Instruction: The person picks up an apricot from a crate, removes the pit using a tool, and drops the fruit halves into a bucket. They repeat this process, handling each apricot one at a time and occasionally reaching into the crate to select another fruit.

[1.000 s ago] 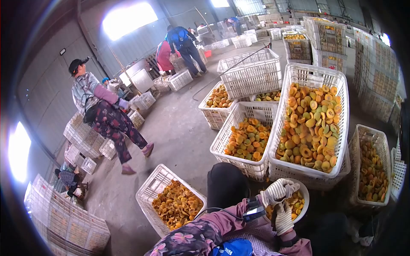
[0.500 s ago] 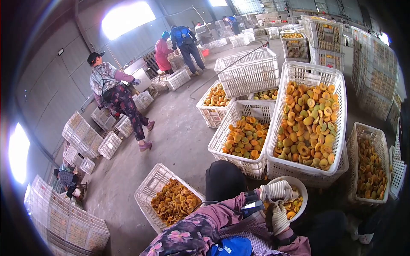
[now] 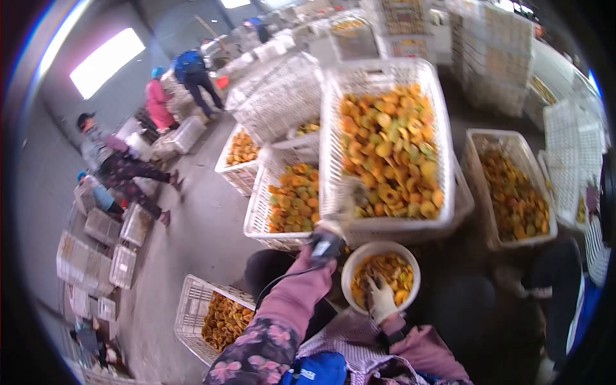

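Note:
My left hand [image 3: 346, 204], in a light work glove and smeared by motion, is at the front left corner of a raised white plastic crate [image 3: 445, 138]. Orange and green apricot halves [image 3: 390, 147] fill this crate. Whether the left fingers hold anything is too blurred to see. Below, my right hand [image 3: 381, 299], gloved with darkened fingertips, reaches down into a white bowl [image 3: 347, 282]. Its fingers look spread on the cut apricots [image 3: 399, 277] inside. A small dark device [image 3: 326, 245] with a cable sits on my left wrist.
A crate of darker, flattened fruit [image 3: 224, 321] stands on the floor at lower left. More fruit crates stand behind the raised one and at right [image 3: 513, 192]. Stacked crates rise at the back right. Several people work at left; someone's dark-clad leg [image 3: 557, 276] is at right.
My left hand has moved from the bowl up to the raised crate. My right hand has gone into the bowl. The view has turned right, and a person at left has shifted in frame.

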Motion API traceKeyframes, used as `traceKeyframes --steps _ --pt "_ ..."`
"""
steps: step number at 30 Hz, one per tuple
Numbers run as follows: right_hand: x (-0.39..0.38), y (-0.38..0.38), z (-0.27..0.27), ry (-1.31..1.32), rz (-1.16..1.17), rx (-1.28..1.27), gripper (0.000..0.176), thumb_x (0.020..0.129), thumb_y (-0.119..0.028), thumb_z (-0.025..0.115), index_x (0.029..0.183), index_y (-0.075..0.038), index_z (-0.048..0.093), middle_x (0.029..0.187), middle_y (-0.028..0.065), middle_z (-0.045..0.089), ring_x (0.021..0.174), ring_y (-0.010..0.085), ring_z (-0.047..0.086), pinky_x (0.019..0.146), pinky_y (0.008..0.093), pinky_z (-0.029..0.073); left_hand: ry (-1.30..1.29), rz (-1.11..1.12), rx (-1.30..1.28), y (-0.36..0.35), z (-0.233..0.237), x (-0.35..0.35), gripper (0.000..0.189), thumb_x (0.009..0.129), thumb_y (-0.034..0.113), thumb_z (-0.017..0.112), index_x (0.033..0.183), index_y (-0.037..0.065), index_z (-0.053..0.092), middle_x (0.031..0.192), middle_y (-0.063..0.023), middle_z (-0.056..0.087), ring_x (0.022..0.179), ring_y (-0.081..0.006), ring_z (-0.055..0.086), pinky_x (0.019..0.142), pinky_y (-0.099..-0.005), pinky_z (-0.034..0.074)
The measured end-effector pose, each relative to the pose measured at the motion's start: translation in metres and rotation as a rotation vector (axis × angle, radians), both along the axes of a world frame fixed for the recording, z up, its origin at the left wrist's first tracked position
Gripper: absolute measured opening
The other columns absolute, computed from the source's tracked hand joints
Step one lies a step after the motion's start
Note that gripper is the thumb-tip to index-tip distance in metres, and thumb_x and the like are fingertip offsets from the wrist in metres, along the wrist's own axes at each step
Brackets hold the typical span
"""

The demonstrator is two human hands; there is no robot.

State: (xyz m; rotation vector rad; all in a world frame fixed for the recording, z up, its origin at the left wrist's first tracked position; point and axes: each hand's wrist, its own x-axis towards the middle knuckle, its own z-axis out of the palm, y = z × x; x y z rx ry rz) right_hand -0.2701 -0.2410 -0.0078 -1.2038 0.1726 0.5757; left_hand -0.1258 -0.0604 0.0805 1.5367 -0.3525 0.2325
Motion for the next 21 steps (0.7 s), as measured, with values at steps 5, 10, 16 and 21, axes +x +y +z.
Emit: traceKeyframes --steps 5,10,16,21 --pt "0.009 0.000 0.022 0.173 -0.019 0.141 0.023 0.089 -0.026 0.057 0.104 -0.012 0.047 0.052 0.0002 0.045 0.033 0.0115 0.040 0.030 0.0252 0.032 0.529 0.165 1.589 -0.009 -0.058 0.107 0.047 0.082 0.022 0.047 0.128 0.009 0.046 0.135 -0.0180 0.041 0.124 -0.0321 0.041 0.102 -0.0393 0.035" --pt "0.015 -0.003 0.024 0.225 -0.041 0.160 0.023 0.087 -0.028 0.059 0.093 -0.011 0.044 0.051 0.0021 0.045 0.032 0.0139 0.040 0.029 0.0267 0.033 0.826 0.066 1.452 0.004 -0.056 0.120 0.050 0.076 0.026 0.060 0.122 0.009 0.052 0.110 -0.0177 0.061 0.105 -0.0317 0.057 0.087 -0.0386 0.047" --pt "0.013 0.000 0.030 0.261 -0.034 0.146 0.024 0.085 -0.030 0.061 0.091 -0.012 0.045 0.051 0.0022 0.045 0.033 0.0147 0.042 0.029 0.0269 0.034 0.772 -0.046 1.427 0.006 -0.053 0.112 0.042 0.077 0.023 0.060 0.115 0.008 0.054 0.103 -0.0166 0.063 0.098 -0.0313 0.060 0.081 -0.0401 0.048" --pt "0.009 -0.004 0.028 0.224 0.033 0.121 0.020 0.087 -0.029 0.059 0.090 -0.012 0.048 0.055 0.0017 0.048 0.035 0.0139 0.044 0.031 0.0268 0.036 0.553 0.501 0.925 -0.008 -0.049 0.103 0.030 0.077 0.017 0.059 0.103 0.001 0.057 0.105 -0.0142 0.061 0.103 -0.0301 0.057 0.084 -0.0351 0.046"
